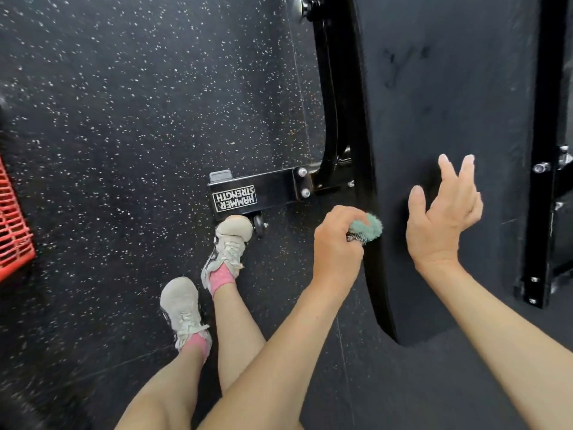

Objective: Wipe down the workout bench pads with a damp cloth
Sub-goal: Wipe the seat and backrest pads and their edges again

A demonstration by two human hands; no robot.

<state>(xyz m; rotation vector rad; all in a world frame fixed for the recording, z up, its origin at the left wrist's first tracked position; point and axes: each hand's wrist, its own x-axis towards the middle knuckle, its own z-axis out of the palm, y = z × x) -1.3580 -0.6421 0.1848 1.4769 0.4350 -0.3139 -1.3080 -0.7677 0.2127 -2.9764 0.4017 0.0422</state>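
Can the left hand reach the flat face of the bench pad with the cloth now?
Probably yes. The left hand grips the cloth right at the bench pad edge, and the face beside it is bare. Only the open right hand over the pad might get in the way.

Dim even light, blurred and warped edges

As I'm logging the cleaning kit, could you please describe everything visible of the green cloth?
The pale green fluffy cloth looks like microfibre, bunched into a wad with a darker speckled patch underneath. The left hand grips it, hiding most of it, and holds it at the side edge of the black padded bench pad. Dampness cannot be told.
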